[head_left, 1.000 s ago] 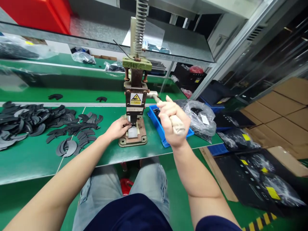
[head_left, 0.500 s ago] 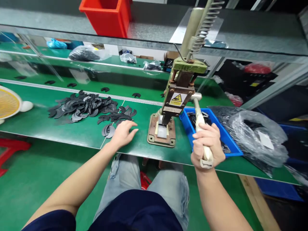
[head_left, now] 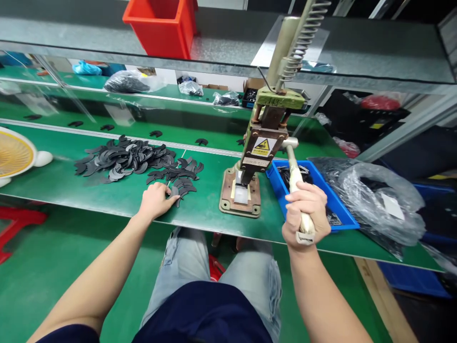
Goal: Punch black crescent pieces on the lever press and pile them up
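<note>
My left hand (head_left: 156,201) is at the near side of the green bench, its thumb and fingers closed on a dark grey crescent-shaped piece (head_left: 174,192). Just right of it lie a few more such pieces (head_left: 186,186), fanned out, and behind them a large heap of crescent pieces (head_left: 130,155). My right hand (head_left: 307,214) wraps round the pale wrapped lever handle (head_left: 295,177) of a hand press (head_left: 263,143). The press head is low over its base plate (head_left: 225,193), where a light block (head_left: 241,194) sits under the tool.
A blue bin (head_left: 352,225) of dark parts stands right of the press, beside clear plastic bags (head_left: 383,202). A yellow-and-white fan (head_left: 16,155) is at the left. Overhead runs a metal shelf (head_left: 221,40) with a red bin (head_left: 160,28).
My left hand has moved left and closed on a crescent piece. The small stack near it is now spread in a fan. My right hand stays on the lever.
</note>
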### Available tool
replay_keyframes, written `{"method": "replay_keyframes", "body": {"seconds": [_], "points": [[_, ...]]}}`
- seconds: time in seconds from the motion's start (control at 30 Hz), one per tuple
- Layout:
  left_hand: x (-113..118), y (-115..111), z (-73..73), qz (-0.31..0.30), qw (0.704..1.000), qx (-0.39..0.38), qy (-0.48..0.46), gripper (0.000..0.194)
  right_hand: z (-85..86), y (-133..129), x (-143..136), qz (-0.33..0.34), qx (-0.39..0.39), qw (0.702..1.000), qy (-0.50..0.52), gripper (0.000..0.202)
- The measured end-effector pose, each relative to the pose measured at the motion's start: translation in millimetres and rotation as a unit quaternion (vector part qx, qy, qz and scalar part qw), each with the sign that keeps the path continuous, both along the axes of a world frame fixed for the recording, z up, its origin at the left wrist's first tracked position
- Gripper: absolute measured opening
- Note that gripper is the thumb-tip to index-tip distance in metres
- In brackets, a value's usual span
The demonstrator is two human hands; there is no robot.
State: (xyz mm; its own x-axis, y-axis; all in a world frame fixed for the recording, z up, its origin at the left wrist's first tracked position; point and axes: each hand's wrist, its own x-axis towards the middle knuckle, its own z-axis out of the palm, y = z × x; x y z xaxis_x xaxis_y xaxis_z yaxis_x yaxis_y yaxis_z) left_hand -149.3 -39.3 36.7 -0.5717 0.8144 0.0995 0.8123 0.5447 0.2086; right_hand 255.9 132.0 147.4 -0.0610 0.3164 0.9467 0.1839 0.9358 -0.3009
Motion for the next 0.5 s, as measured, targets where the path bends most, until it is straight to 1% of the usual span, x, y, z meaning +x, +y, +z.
{"method": "replay_keyframes", "body": {"seconds": [0.07, 0.17, 0.23, 0.3, 0.4, 0.5], "points": [[4, 5, 1.5, -0.040, 0.999, 0.029, -0.011, 0.030, -0.5, 0, 0, 0.004, -0.003, 1.000, 0.004, 0.017], [13, 13, 8.3, -0.104, 0.989, 0.087, -0.056, 0.020, -1.9, -1, -2, 0.004, -0.012, 1.000, 0.012, 0.018], [21, 20, 14.0, -0.139, 0.978, 0.131, -0.085, 0.018, -3.2, -1, -2, 0.003, -0.017, 1.000, 0.018, 0.019], [28, 29, 18.2, -0.181, 0.967, 0.154, -0.097, 0.019, -4.4, -2, -3, 0.003, -0.019, 1.000, 0.021, 0.020], [44, 47, 18.6, -0.235, 0.957, 0.134, -0.106, 0.020, -5.8, -2, -3, 0.004, -0.018, 1.000, 0.019, 0.020], [68, 66, 12.2, -0.241, 0.954, 0.098, -0.152, 0.023, -6.5, -3, -2, 0.006, -0.018, 1.000, 0.012, 0.017]]}}
